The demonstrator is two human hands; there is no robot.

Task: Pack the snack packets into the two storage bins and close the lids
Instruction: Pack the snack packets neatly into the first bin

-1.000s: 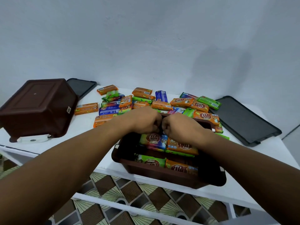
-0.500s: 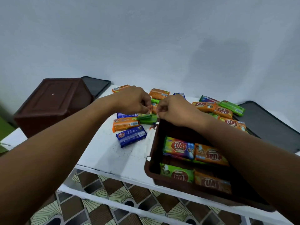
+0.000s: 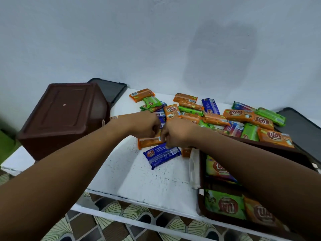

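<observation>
The packing is judged to be at an early stage. A few packets [image 3: 224, 204] are seen laid flat in the open bin [image 3: 201, 181], which is set at the near right edge of the white table [image 3: 135, 178] and is partly hidden by the right forearm, so how full it is cannot be told. The second bin [image 3: 64, 115] is found upturned at the left of the table, so nothing is packed in it yet. Most of the snacks are spread in a loose pile [image 3: 213, 117] across the back of the table, beyond the open bin. Both lids are off: one dark lid [image 3: 111, 90] is laid behind the second bin, the other lid [image 3: 300, 129] at the far right, past the pile. The left hand [image 3: 145, 126] and the right hand [image 3: 175, 134] are held close together at the near edge of the pile, knuckles up, with all fingers curled under. The left hand is placed over an orange packet [image 3: 149, 141], and the right hand is brought against the top edge of a blue packet [image 3: 161, 154]; whether either packet is actually pinched cannot be told, as the fingertips are hidden
</observation>
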